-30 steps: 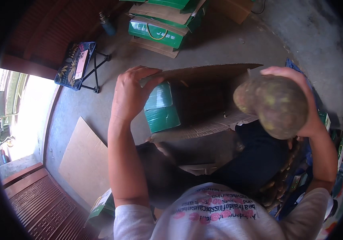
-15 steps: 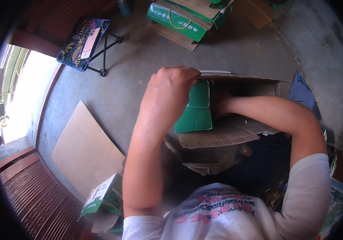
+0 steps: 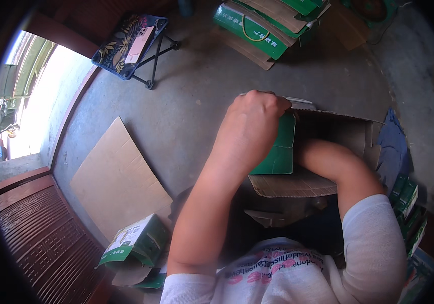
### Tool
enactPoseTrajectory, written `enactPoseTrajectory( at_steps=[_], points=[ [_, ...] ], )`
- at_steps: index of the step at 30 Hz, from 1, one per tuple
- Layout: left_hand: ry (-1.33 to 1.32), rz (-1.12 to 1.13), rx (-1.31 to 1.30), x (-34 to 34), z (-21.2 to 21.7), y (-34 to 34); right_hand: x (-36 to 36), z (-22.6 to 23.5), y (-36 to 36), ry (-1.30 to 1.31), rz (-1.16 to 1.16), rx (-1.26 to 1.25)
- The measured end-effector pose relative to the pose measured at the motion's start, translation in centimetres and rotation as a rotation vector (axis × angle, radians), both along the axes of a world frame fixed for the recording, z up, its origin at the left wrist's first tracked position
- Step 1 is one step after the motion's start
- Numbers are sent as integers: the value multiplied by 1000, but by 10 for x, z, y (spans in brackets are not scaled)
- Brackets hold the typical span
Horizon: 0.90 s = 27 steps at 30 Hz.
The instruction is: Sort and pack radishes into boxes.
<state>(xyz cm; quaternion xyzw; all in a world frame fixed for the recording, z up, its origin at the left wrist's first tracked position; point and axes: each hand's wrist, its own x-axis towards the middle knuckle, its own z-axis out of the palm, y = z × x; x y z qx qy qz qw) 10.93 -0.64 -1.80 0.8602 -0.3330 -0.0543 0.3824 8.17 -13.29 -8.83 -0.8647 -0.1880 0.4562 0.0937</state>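
Note:
An open cardboard box (image 3: 298, 186), brown inside, lies on its side before my lap, its mouth facing me. My left hand (image 3: 252, 124) is closed over its upper left edge, with the fingertips hidden behind the rim. Just under that hand hangs a green panel (image 3: 280, 152) at the left of the mouth. My right forearm (image 3: 331, 159) reaches into the box, so the right hand is out of sight inside. A ragged brown flap juts out along the lower edge of the mouth.
A flat cardboard sheet (image 3: 118, 177) and a green-and-white carton (image 3: 138, 240) lie to the left. Beyond them stands a folding stool (image 3: 118, 43) with a pink phone (image 3: 139, 45). Green boxes (image 3: 257, 30) are stacked ahead. Blue cloth (image 3: 393, 144) and green packages (image 3: 404, 197) are at right.
The whole view has shifted, putting box, hands and surroundings farther right in the picture. My right arm has gone deeper into the box, hiding its wrist. My left hand keeps its hold.

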Motion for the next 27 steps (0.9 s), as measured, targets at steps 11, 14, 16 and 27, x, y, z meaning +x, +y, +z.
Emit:
enactPoseTrajectory(
  at_steps=[11,14,16,27],
  points=[
    [14,-21,12,-8,11,-4,-42,26,-57,51,-51,78],
    [33,-39,-46,-11,17,-10,-68,99,-89,67,-146,190],
    [-33,9,-152,-11,19,-20,-106,144,-125,-83,-330,479],
    [-239,289,-293,12,-22,-4,-456,152,-371,-670,-1652,304]
  ],
)
